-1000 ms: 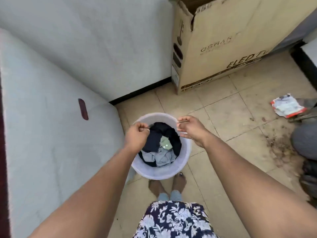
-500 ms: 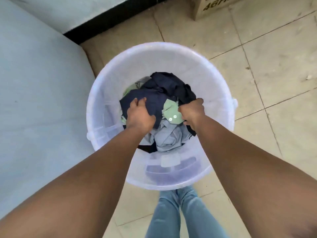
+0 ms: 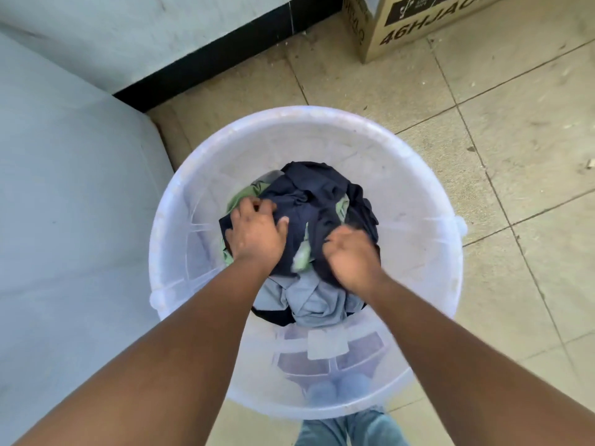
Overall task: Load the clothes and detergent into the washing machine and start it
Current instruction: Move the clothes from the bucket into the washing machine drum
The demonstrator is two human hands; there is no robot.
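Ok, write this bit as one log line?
step: grabbing clothes | left hand: on clothes | right hand: gripping clothes | where: bucket

Head view, steeply downward, close over bucket (image 3: 418,201)

The bucket (image 3: 418,201) is translucent, smooth plastic. Under the fingers (image 3: 257,207) lies soft, creased matt cloth (image 3: 315,194); beyond, a matt cardboard box (image 3: 418,24)

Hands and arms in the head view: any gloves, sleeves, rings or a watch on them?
None visible. The left hand and right hand are bare, without gloves. Both forearms are uncovered to the frame edge, with no sleeves, watch or bracelet; the right hand is blurred, so rings there are uncertain.
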